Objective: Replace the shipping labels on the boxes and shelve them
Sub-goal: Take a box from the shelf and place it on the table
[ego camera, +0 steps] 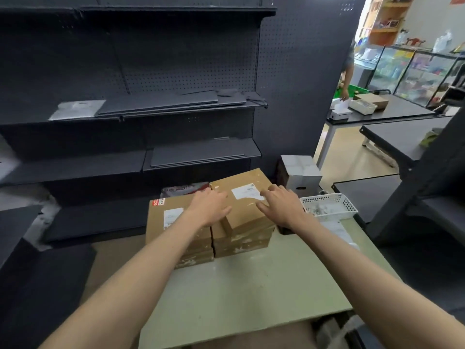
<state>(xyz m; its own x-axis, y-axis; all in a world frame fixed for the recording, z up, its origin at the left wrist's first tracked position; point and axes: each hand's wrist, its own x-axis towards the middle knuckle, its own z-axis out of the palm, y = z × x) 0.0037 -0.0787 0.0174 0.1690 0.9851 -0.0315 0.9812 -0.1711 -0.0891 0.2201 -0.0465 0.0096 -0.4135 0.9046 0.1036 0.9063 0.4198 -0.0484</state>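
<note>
Right of centre frame, white basket (pixel 334 204) on the table (pixel 251 285) holds pale scraps, too blurred to tell. Grey box (pixel 300 172) behind it; dark shelves (pixel 151 109) upper left. Two stacks of boxes (pixel 241 222) mid-frame. Left hand (pixel 210 207) and right hand (pixel 281 205), fingers spread flat, rest on the top box beside its label (pixel 245 192).

Two box stacks side by side at counter (pixel 251 285) far edge — left grip (pixel 210 207) and right grip (pixel 279 205) on taller right stack (pixel 244 222). Lower stack (pixel 173 222) left of them, basket (pixel 329 204) right, shelves (pixel 125 109) behind.
</note>
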